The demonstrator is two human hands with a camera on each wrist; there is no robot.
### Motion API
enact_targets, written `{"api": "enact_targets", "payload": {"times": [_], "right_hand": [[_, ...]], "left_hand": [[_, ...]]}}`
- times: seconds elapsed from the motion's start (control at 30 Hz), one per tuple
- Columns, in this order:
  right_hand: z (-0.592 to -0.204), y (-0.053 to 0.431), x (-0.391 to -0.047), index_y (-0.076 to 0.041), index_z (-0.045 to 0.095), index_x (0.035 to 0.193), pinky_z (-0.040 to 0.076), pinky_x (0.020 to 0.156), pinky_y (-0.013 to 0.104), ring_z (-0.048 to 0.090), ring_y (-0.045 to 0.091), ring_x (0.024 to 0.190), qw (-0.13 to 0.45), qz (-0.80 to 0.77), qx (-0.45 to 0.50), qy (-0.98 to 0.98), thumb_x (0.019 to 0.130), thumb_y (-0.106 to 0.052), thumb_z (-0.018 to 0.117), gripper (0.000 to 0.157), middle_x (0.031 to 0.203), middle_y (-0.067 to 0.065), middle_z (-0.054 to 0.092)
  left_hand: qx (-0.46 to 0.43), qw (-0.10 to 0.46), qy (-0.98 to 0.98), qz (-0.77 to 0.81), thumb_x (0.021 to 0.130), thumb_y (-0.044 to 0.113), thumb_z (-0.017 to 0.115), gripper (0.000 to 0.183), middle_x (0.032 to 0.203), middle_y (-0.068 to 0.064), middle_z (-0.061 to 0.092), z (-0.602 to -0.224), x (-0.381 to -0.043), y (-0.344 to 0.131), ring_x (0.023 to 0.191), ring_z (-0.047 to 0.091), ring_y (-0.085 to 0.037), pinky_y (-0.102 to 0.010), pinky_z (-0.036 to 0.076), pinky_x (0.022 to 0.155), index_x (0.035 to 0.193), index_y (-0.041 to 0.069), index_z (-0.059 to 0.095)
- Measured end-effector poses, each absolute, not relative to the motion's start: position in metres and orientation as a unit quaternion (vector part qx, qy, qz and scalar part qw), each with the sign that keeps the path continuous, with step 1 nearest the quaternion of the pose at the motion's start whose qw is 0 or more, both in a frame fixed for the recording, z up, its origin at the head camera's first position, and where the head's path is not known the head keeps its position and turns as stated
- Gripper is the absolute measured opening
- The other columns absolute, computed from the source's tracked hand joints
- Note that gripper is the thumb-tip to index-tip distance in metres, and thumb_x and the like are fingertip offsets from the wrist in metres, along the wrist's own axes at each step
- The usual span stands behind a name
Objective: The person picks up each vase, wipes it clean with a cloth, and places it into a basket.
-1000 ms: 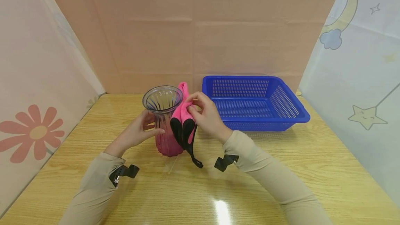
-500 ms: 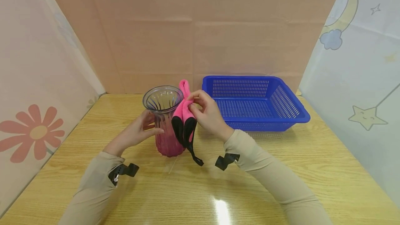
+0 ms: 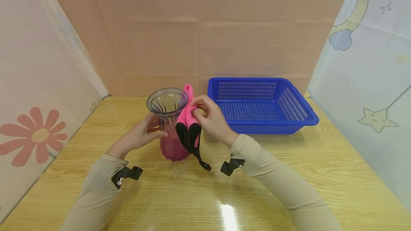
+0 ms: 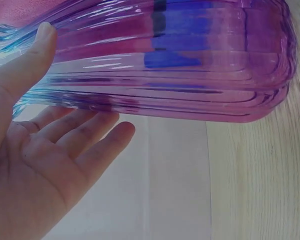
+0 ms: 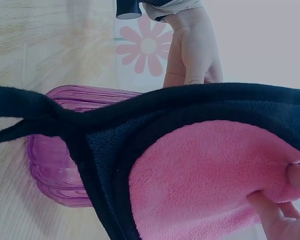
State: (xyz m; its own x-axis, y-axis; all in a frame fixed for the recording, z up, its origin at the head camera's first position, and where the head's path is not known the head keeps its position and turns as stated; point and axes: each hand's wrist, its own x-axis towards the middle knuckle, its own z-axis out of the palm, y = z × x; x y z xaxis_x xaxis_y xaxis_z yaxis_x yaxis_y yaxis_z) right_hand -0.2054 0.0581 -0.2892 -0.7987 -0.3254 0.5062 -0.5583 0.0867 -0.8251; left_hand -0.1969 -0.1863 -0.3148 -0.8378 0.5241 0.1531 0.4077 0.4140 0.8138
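A ribbed glass vase (image 3: 172,142), bluish at its flared mouth and pinkish purple below, stands upright on the table. My left hand (image 3: 141,134) grips its side, the thumb on the near face; in the left wrist view the other fingers (image 4: 85,135) lie along the opposite side. Against the vase's right side hangs a folded pink cloth (image 3: 189,117) with black ends and a hanging loop. My right hand (image 3: 212,117) pinches the cloth's pink part between thumb and fingers, just below the rim. In the right wrist view the black-edged cloth (image 5: 200,170) covers part of the vase.
Behind and to the right sits a blue perforated plastic basket (image 3: 257,122), close to the right hand. The wooden table (image 3: 199,195) ends at a peach backdrop (image 3: 199,45). Patterned sheets (image 3: 379,81) flank both sides.
The right hand and cloth have risen slightly beside the vase, then come back down to about where they were. The left hand and vase have stayed in place.
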Motion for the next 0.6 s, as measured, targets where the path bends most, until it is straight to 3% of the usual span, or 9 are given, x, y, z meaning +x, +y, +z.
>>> {"api": "enact_targets", "payload": {"times": [0.23,0.43,0.6], "right_hand": [[-0.296,0.055,-0.205,0.007,0.053,0.098,0.058,0.084,0.03,0.061,0.035,0.107,0.095,0.591,0.305,-0.741,0.085,0.01,0.054,0.013,0.109,0.022,0.052],[-0.302,0.052,-0.205,0.004,0.056,0.098,0.059,0.077,0.028,0.062,0.032,0.106,0.096,0.565,0.308,-0.76,0.085,0.008,0.056,0.013,0.106,0.019,0.055],[-0.305,0.052,-0.204,0.002,0.057,0.095,0.058,0.084,0.032,0.062,0.031,0.105,0.114,0.535,0.314,-0.776,0.084,0.006,0.059,0.012,0.104,0.018,0.057]], "left_hand": [[0.274,0.06,0.841,0.462,0.089,0.011,0.061,0.074,0.137,-0.032,0.04,-0.315,-0.197,-0.187,0.128,0.04,-0.049,-0.059,0.037,0.104,0.145,0.001,0.014],[0.256,0.055,0.854,0.45,0.09,0.014,0.061,0.068,0.135,-0.03,0.04,-0.314,-0.194,-0.187,0.127,0.04,-0.049,-0.059,0.036,0.105,0.142,-0.002,0.02],[0.253,0.042,0.86,0.441,0.089,0.014,0.063,0.062,0.13,-0.028,0.046,-0.314,-0.194,-0.187,0.125,0.043,-0.045,-0.059,0.036,0.106,0.137,-0.004,0.029]]}}
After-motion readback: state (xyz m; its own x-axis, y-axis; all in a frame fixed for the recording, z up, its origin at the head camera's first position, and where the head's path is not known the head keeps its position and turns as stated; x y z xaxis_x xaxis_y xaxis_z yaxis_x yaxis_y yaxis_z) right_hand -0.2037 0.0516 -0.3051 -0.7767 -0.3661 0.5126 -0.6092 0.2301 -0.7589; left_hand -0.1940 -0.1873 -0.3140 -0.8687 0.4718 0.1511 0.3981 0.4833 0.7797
